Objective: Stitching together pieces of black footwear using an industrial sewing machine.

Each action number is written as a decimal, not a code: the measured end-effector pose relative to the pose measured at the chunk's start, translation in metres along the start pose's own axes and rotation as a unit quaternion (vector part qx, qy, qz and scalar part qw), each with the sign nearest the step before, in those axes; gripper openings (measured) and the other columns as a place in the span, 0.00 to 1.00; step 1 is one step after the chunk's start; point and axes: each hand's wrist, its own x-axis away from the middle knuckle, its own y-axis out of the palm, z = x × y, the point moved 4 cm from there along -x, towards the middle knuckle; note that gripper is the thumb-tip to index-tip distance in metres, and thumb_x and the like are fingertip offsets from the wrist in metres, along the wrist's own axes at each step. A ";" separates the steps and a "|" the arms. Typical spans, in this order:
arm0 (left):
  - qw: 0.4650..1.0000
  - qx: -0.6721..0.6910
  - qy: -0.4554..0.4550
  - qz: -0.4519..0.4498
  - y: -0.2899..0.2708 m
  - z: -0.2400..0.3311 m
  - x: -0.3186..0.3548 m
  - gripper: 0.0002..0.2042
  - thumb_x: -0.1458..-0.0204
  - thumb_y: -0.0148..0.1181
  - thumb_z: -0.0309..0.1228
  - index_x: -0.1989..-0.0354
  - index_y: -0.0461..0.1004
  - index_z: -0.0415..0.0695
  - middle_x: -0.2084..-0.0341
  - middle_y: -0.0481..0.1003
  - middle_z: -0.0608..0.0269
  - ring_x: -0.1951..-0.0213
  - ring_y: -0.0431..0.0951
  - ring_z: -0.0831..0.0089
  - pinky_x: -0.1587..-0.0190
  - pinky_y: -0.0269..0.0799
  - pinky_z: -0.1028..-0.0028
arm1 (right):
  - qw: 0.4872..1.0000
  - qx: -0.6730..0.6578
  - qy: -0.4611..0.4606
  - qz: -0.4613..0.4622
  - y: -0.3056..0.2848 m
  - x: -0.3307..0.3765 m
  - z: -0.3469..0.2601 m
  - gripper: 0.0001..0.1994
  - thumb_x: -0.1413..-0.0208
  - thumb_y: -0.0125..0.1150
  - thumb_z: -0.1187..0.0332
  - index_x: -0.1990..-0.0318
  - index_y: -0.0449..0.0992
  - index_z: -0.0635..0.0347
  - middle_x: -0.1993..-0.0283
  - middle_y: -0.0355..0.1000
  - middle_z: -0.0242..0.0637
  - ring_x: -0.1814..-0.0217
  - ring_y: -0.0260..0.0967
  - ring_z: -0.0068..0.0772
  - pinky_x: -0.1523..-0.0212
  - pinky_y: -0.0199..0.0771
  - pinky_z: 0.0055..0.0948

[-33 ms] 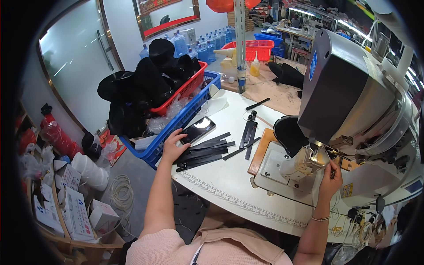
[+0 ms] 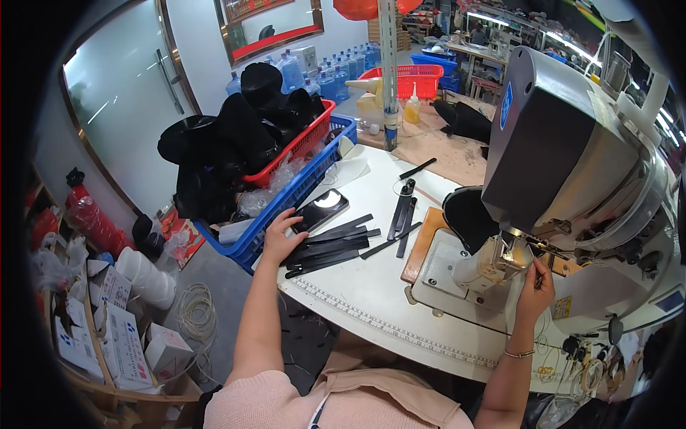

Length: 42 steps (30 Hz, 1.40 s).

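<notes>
My left hand [image 2: 282,239] lies on the white table with fingers apart, at the near left end of a black phone [image 2: 321,210]. Beside it lies a bunch of flat black strips [image 2: 332,247]. My right hand [image 2: 537,289] is closed in a pinch at the sewing machine's [image 2: 547,136] working end. Something small and dark shows at its fingertips, too small to name. A curved black piece [image 2: 470,218] stands at the left of the machine's working end; part of it is hidden behind the machine head.
More black strips [image 2: 401,211] lie mid-table. At the left, a blue crate [image 2: 268,222] holds a red basket [image 2: 307,139] heaped with black moulded pieces [image 2: 236,132]. A metal post [image 2: 389,71] rises behind the table. A yellow oil bottle [image 2: 412,107] stands beyond.
</notes>
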 end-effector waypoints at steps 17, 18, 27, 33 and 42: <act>0.945 0.248 0.137 -0.161 0.097 0.253 -0.063 0.13 0.54 0.64 0.27 0.59 0.77 0.40 0.61 0.77 0.59 0.60 0.77 0.71 0.57 0.71 0.74 | 0.907 0.400 -0.049 -0.124 0.011 -0.090 0.076 0.16 0.57 0.65 0.56 0.66 0.79 0.58 0.62 0.75 0.45 0.63 0.72 0.51 0.64 0.72 0.40; 0.935 0.250 0.039 -0.247 0.114 0.273 -0.061 0.10 0.50 0.61 0.30 0.59 0.77 0.40 0.64 0.78 0.61 0.65 0.77 0.74 0.60 0.71 0.76 | 0.907 0.399 -0.052 -0.126 0.017 -0.089 0.074 0.16 0.57 0.65 0.56 0.66 0.79 0.58 0.62 0.75 0.45 0.63 0.72 0.51 0.64 0.72 0.40; 0.485 0.791 -0.293 -0.231 0.211 0.322 -0.035 0.10 0.45 0.56 0.34 0.57 0.71 0.46 0.62 0.73 0.66 0.59 0.74 0.75 0.57 0.70 0.76 | 0.966 0.137 -0.200 -0.093 0.033 -0.056 -0.013 0.19 0.56 0.62 0.67 0.56 0.73 0.65 0.58 0.72 0.50 0.53 0.69 0.50 0.47 0.64 0.45; 0.618 0.742 -0.221 -0.139 0.148 0.341 -0.006 0.12 0.46 0.55 0.26 0.52 0.68 0.44 0.56 0.73 0.65 0.55 0.74 0.70 0.54 0.72 0.69 | 0.948 0.175 -0.259 -0.061 0.015 -0.057 -0.036 0.18 0.56 0.61 0.77 0.53 0.73 0.62 0.57 0.74 0.43 0.57 0.72 0.40 0.49 0.68 0.35; 0.678 0.682 -0.229 -0.154 0.127 0.330 0.012 0.16 0.48 0.54 0.23 0.50 0.67 0.44 0.55 0.72 0.64 0.53 0.74 0.69 0.55 0.72 0.67 | 0.908 0.178 -0.367 -0.090 0.005 -0.038 -0.075 0.16 0.67 0.64 0.80 0.66 0.78 0.52 0.66 0.77 0.36 0.64 0.75 0.38 0.58 0.71 0.34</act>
